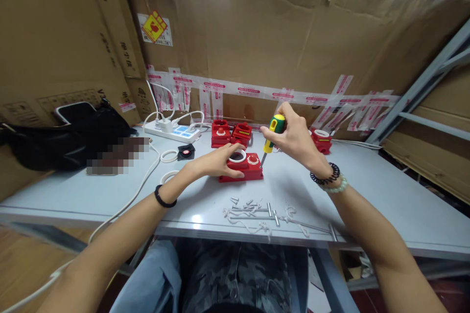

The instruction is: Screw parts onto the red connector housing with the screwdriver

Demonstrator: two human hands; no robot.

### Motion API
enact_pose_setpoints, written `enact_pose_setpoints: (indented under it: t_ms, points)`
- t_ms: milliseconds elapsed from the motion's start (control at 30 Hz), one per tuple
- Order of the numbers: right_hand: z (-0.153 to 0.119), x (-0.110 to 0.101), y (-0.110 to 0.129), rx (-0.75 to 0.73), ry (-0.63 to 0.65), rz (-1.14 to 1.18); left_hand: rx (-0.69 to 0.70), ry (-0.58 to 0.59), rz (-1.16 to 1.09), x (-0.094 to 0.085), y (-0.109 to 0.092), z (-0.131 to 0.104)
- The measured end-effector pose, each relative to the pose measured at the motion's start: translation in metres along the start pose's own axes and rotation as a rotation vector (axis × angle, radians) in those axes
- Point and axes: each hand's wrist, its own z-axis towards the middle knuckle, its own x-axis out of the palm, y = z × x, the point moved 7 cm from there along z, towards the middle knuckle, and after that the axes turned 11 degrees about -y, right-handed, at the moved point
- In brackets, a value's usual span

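Mid-assembly: the left hand (220, 161) steadies a red switch housing (241, 168) on the counter (367, 190) while the right hand (293, 137), closed on a yellow-green screwdriver (270, 139), sets its tip at the housing's right corner; loose screws (253, 208) remain, and other red housings (231, 133) stand behind.

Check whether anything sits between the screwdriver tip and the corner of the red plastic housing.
Nothing visible does. The right hand holds the yellow-green handled screwdriver with its tip at the right corner of the red plastic housing; the left hand rests on the housing's left side, away from the tip.
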Motion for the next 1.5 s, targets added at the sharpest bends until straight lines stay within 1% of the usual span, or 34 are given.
enact_pose_setpoints:
  t_ms: [67,100,167,233,300,367,400,433,467,500,567,667,800,900,967,1000,1033,1067,1133,1233,1267,1300,1333,1367,1400,1500]
  points:
    - [-0.001,-0.001,-0.001,0.000,-0.068,-0.097,-0.003,0.000,0.004,0.000,-0.001,0.000]
    - [-0.001,0.000,0.000,-0.012,-0.072,-0.119,-0.002,0.000,0.004,0.000,-0.001,0.000]
    - [0.000,0.003,0.002,-0.043,-0.016,-0.063,0.002,0.000,0.005,0.000,-0.001,0.000]
    - [0.001,0.006,0.006,-0.069,0.132,0.097,0.010,-0.003,0.007,0.000,0.000,0.000]
    - [0.000,0.007,0.010,-0.087,0.336,0.251,0.024,-0.005,0.009,0.000,0.000,0.000]
    - [-0.004,0.004,0.016,-0.122,0.552,0.329,0.035,-0.007,0.010,0.001,0.001,0.000]
    - [-0.006,0.001,0.018,-0.143,0.637,0.329,0.037,-0.006,0.011,0.001,0.001,-0.001]
    - [-0.008,-0.002,0.020,-0.168,0.691,0.334,0.036,-0.007,0.011,0.001,0.002,-0.001]
    - [-0.008,-0.005,0.020,-0.177,0.713,0.324,0.033,-0.008,0.011,0.001,0.003,-0.001]
    - [-0.007,-0.007,0.018,-0.176,0.696,0.304,0.029,-0.008,0.011,0.001,0.003,-0.001]
    - [-0.003,-0.008,0.014,-0.148,0.594,0.248,0.020,-0.006,0.010,0.001,0.003,0.000]
    - [0.003,-0.005,0.007,-0.087,0.364,0.135,0.013,-0.003,0.005,0.001,0.002,0.000]
    - [0.003,-0.006,0.002,-0.009,-0.007,-0.100,0.018,-0.010,0.001,0.000,0.000,0.000]
    - [-0.001,-0.006,0.008,-0.046,-0.176,-0.266,0.005,-0.007,0.006,0.000,-0.002,-0.001]
    - [-0.003,-0.007,0.011,-0.076,-0.236,-0.353,0.002,-0.005,0.004,-0.001,-0.003,-0.001]
    - [-0.002,-0.007,0.010,-0.083,-0.234,-0.365,0.004,-0.005,0.002,-0.001,-0.003,-0.001]
    - [0.000,-0.006,0.008,-0.088,-0.198,-0.339,0.007,-0.006,0.000,-0.001,-0.003,-0.001]
    - [0.002,-0.003,0.006,-0.095,-0.129,-0.273,0.010,-0.007,-0.003,-0.001,-0.003,-0.001]
    - [0.005,0.004,0.004,-0.105,0.096,-0.048,0.012,-0.008,-0.004,-0.001,-0.002,-0.001]
    - [0.000,0.014,0.008,-0.078,0.511,0.328,0.013,-0.006,-0.005,-0.001,-0.001,-0.001]
    - [-0.002,0.014,0.011,-0.065,0.599,0.411,0.011,-0.006,-0.009,0.000,0.000,-0.001]
    - [-0.003,0.014,0.013,-0.055,0.639,0.462,0.007,-0.006,-0.013,0.000,0.000,-0.001]
    - [-0.003,0.013,0.014,-0.048,0.638,0.486,0.006,-0.006,-0.018,0.000,0.000,-0.001]
    - [-0.002,0.013,0.015,-0.044,0.598,0.485,0.007,-0.008,-0.022,0.000,0.000,-0.001]
    - [-0.001,0.013,0.014,-0.041,0.531,0.465,0.009,-0.009,-0.025,0.000,0.000,-0.001]
    - [0.003,0.011,0.007,-0.031,0.268,0.338,0.014,-0.005,-0.022,0.000,-0.001,-0.001]
